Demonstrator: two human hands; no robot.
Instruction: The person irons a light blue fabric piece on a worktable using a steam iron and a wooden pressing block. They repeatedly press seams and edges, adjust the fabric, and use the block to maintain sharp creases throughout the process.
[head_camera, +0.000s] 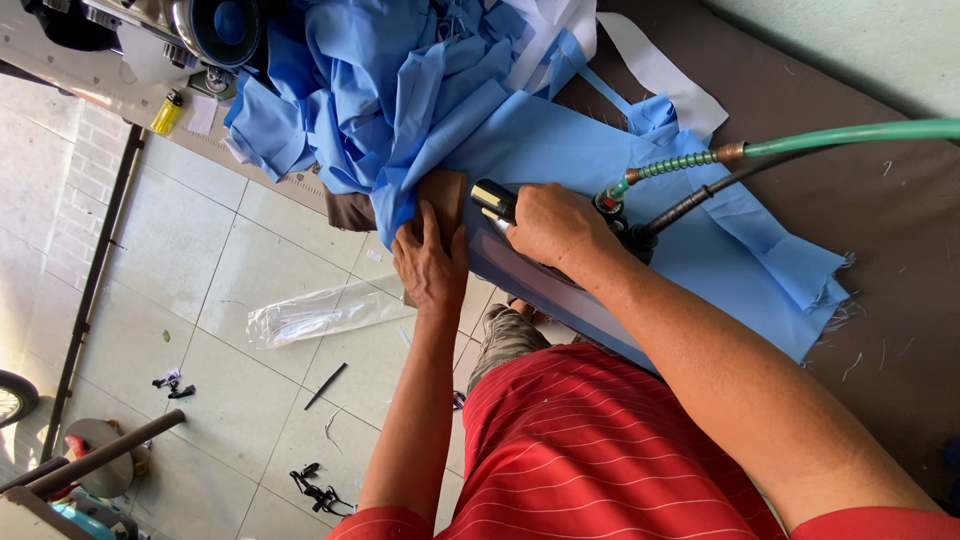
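Observation:
My right hand (555, 228) grips the handle of a steam iron (495, 203) that rests on flat light blue fabric (600, 160) on a dark padded board. A green hose (850, 133) and a black cable run from the iron's rear to the right. My left hand (432, 262) lies flat, fingers together, on a brown cardboard piece (445, 192) at the fabric's folded edge, just left of the iron's tip. The iron's sole is mostly hidden by my hand.
A heap of blue and white fabric pieces (400, 70) lies beyond the iron. The dark board (900, 230) extends right. A sewing machine (200, 30) and small yellow bottle (167, 112) sit at top left. A clear plastic bag (310, 315) and scraps lie on the tiled floor.

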